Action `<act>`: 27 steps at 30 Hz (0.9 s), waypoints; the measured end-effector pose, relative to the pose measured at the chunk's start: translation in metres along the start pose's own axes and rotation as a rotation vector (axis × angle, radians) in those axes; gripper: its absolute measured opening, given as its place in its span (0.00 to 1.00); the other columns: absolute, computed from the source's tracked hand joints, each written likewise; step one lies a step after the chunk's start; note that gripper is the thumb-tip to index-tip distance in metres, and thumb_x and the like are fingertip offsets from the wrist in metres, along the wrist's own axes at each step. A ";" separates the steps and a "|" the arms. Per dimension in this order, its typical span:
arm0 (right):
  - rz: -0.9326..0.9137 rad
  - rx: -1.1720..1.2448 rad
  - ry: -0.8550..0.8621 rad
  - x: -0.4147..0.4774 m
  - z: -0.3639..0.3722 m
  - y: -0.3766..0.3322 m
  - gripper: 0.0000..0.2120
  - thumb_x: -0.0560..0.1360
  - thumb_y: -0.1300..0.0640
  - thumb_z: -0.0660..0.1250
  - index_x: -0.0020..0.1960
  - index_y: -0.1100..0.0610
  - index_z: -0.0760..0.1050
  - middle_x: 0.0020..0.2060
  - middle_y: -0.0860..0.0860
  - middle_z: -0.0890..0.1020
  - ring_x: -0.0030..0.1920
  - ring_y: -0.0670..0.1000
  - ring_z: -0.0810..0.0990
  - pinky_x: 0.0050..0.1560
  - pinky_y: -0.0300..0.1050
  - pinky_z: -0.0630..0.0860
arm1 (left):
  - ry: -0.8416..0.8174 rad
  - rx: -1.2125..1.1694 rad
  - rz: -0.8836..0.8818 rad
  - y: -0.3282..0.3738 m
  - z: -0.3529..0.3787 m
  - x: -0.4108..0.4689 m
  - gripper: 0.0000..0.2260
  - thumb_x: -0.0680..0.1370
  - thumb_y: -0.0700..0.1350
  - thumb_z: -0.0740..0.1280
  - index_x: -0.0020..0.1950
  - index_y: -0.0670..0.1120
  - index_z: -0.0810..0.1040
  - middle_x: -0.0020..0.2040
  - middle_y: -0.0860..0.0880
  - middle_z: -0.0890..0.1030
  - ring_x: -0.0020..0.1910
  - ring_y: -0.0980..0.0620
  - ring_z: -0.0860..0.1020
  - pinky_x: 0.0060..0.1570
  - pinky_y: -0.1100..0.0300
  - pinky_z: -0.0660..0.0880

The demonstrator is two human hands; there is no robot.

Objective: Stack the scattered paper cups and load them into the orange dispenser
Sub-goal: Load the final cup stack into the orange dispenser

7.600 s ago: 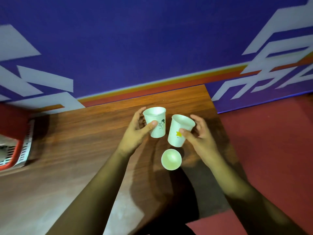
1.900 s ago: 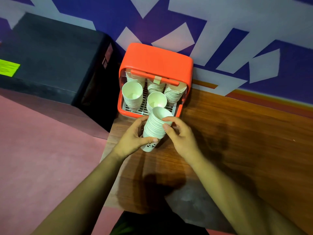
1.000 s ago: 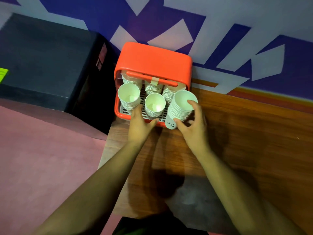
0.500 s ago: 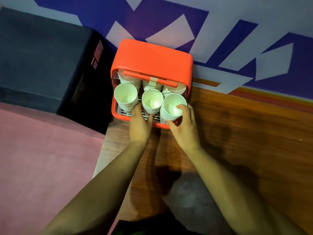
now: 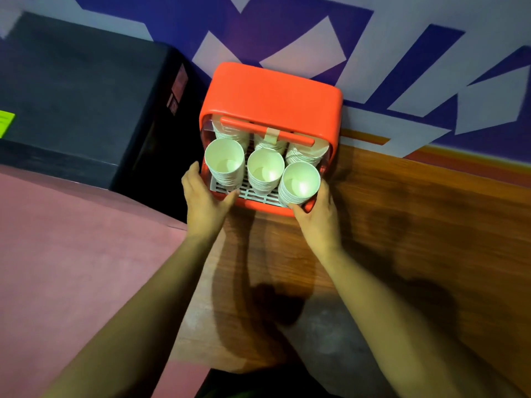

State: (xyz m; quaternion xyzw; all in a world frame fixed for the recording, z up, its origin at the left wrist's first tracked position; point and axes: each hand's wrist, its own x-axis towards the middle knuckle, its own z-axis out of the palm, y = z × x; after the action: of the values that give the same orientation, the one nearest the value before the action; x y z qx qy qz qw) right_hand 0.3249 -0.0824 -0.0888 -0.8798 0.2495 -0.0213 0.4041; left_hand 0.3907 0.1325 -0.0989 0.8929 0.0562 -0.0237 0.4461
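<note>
Nearest, two bare forearms are seen reaching forward, their elbows cut off by the lower edge. Their dark shadows are thrown on the counter [image 5: 416, 225], whose grain is blurred at the right.

The hands are apart, one at each front corner of the dispenser [image 5: 273, 93]. The left hand [image 5: 205, 202] is clamped on the front left corner: its thumb is laid on the white grate [image 5: 253, 195] and its fingers are pressed against the outer left wall. The right hand [image 5: 319, 219] is set at the front right corner, with the thumb against the front rim just below the right stack [image 5: 300, 182]. Its fingers are mostly hidden behind that stack, so it cannot be told whether the stack or the dispenser's wall is gripped.

The cups are found inside the dispenser, nested in stacks standing on the grate. Three are lined along the front, mouths upward: the left stack [image 5: 225, 163], the middle stack [image 5: 265, 170] and the right stack. Behind them the back stacks [image 5: 304, 156] are only partly shown, their tops covered by the orange bar [image 5: 267, 130] and the hood. The cups in any stack cannot be counted.

The dispenser is stood at the counter's far left corner, against the purple and white wall [image 5: 258, 30]. To its left a black box [image 5: 71, 90] is seen, its yellow-green label [image 5: 5, 123] cut off by the frame edge and unreadable. Red floor [image 5: 71, 254] is seen nearer than the box.
</note>
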 end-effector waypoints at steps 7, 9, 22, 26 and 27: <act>0.016 -0.010 0.013 0.012 0.004 -0.003 0.33 0.73 0.54 0.74 0.73 0.55 0.63 0.69 0.54 0.73 0.68 0.55 0.72 0.60 0.43 0.72 | -0.131 -0.190 0.030 0.005 -0.003 0.026 0.38 0.72 0.42 0.79 0.77 0.45 0.64 0.69 0.54 0.71 0.66 0.66 0.68 0.60 0.81 0.64; 0.020 -0.015 0.014 0.015 0.005 -0.002 0.32 0.72 0.54 0.75 0.71 0.55 0.64 0.68 0.54 0.75 0.67 0.55 0.73 0.59 0.45 0.73 | -0.141 -0.201 0.017 0.004 -0.001 0.027 0.36 0.72 0.42 0.79 0.76 0.47 0.66 0.69 0.54 0.73 0.63 0.69 0.69 0.58 0.82 0.66; 0.012 -0.077 0.049 -0.001 -0.010 -0.012 0.37 0.70 0.50 0.76 0.73 0.57 0.63 0.69 0.54 0.68 0.67 0.51 0.70 0.61 0.39 0.70 | -0.189 -0.271 0.071 0.002 -0.010 0.025 0.34 0.73 0.40 0.78 0.75 0.49 0.66 0.69 0.55 0.72 0.64 0.70 0.72 0.59 0.79 0.67; -0.248 -0.088 0.303 -0.005 -0.037 -0.050 0.23 0.76 0.53 0.68 0.68 0.60 0.69 0.64 0.56 0.70 0.59 0.44 0.70 0.55 0.27 0.68 | -0.198 -0.266 0.124 -0.005 -0.016 0.025 0.35 0.74 0.43 0.77 0.77 0.50 0.64 0.73 0.55 0.71 0.72 0.62 0.69 0.68 0.72 0.66; -0.330 -0.090 0.328 0.003 -0.041 -0.062 0.22 0.77 0.53 0.66 0.68 0.61 0.70 0.64 0.56 0.71 0.61 0.46 0.71 0.59 0.32 0.70 | -0.198 -0.251 0.122 -0.006 -0.017 0.025 0.34 0.75 0.43 0.76 0.77 0.51 0.65 0.73 0.56 0.71 0.71 0.64 0.69 0.67 0.74 0.65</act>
State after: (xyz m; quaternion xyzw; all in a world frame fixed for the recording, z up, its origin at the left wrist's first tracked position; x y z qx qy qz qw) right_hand 0.3441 -0.0789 -0.0170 -0.9104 0.1655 -0.2188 0.3096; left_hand 0.4142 0.1512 -0.0960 0.8253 -0.0396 -0.0773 0.5580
